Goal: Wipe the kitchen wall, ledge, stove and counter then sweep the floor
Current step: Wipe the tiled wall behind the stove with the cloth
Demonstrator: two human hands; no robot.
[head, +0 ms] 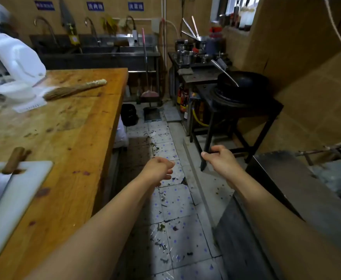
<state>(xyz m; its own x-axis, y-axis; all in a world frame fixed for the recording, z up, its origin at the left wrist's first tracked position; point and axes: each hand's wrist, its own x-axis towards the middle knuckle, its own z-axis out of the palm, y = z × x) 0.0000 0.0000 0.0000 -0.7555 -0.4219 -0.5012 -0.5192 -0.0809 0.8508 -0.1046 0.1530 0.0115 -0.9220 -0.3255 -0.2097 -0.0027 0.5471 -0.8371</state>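
Both bare forearms reach forward over the floor, which is laid with pale square tiles carrying small blue dots and is littered with dark scraps and green bits. The left hand hangs in the air at about 6 o'clock of the scene; its grip is loosely curled and holds nothing. The right hand is just to the right of it, its grip also relaxed and half curled, with nothing in it.

At 9 o'clock stands the long wooden bench, orange-brown, smooth but stained with dark spots. On it lies a short straw hand brush with a wrapped handle, and near the lower edge a white plastic cutting board with a cleaver's brown wooden handle on it.

At 2 o'clock a round black wok sits on the dark metal stove. At 12 o'clock a pink-handled broom leans against the steel sinks, with a dustpan on the floor below it. Three blue signs hang on the beige tiled wall; their writing is too blurred to read.
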